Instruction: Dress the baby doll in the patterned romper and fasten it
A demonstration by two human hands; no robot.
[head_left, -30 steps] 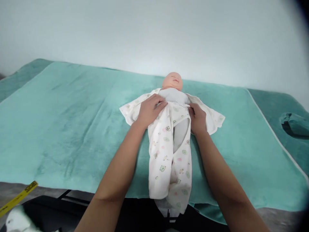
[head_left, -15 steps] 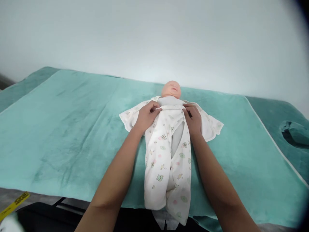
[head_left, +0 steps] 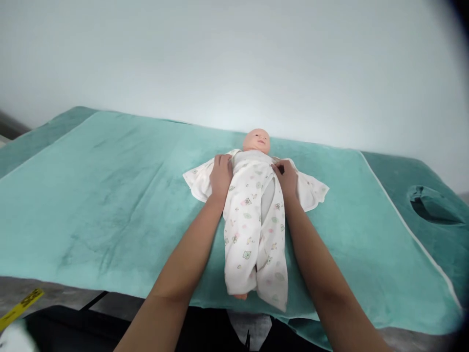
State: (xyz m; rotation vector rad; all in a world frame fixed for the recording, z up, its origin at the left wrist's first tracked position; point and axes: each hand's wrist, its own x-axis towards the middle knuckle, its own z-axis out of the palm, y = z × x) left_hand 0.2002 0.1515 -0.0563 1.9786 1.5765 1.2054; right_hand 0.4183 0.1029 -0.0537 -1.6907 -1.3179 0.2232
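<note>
A baby doll (head_left: 256, 141) lies on its back on a teal towel (head_left: 110, 195), head away from me. A white printed baby garment (head_left: 252, 230) covers its body, sleeves spread to both sides. My left hand (head_left: 221, 175) grips the garment at the doll's left flank, fingers curled on the cloth. My right hand (head_left: 286, 177) pinches the garment edge at the other side of the chest. A doll foot (head_left: 241, 296) shows below the garment's leg.
The towel covers a padded table with a face hole (head_left: 434, 210) at the right. A plain pale wall (head_left: 234, 58) stands behind. A yellow strip (head_left: 20, 309) lies at the lower left near the table's front edge.
Both hands have slid up and outward along the doll's sides, pulling the garment higher on the body. The garment's legs rose and a doll foot now shows.
</note>
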